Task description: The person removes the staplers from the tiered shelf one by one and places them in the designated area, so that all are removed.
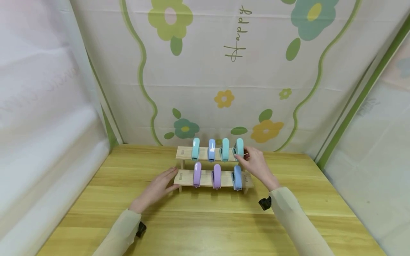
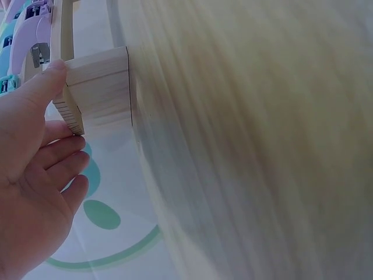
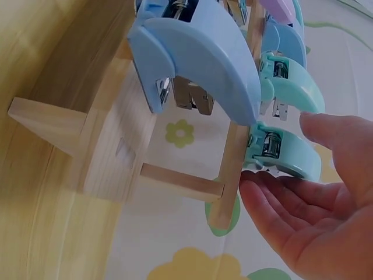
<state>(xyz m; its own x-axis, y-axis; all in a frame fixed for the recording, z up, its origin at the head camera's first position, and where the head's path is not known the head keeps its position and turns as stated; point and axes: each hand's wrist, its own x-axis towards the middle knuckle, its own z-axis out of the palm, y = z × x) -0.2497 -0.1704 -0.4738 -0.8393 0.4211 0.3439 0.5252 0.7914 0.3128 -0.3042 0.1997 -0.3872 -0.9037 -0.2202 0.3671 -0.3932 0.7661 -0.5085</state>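
- White cloth printed with flowers (image 1: 192,74) hangs behind a wood-grain table (image 1: 205,227); two wooden shelves stand toward its far edge, a taller back shelf (image 1: 185,152) and a lower front shelf (image 1: 186,176).
- For good handling, the left hand (image 1: 158,185) would best give the front shelf light, steady support, without pushing it askew.
- On the right, a gentle pinch on the sides seems wise: the end teal stapler (image 1: 239,146) has a smooth, rounded top, and a sideways nudge could knock the neighbouring teal stapler (image 1: 225,148).
- The right hand (image 1: 257,164) grips the end teal stapler, thumb on the side toward its neighbour, fingers along the outer side.
- That stapler sits at the right end of the back shelf, its nose toward the palm in the right wrist view.
- The left hand holds the front shelf's left end, thumb near the front corner, fingers by the back corner.
- Nearest that grip stands a purple stapler (image 1: 197,174), apart from the fingers; a blue stapler (image 1: 237,177) stands toward the shelf's right end.
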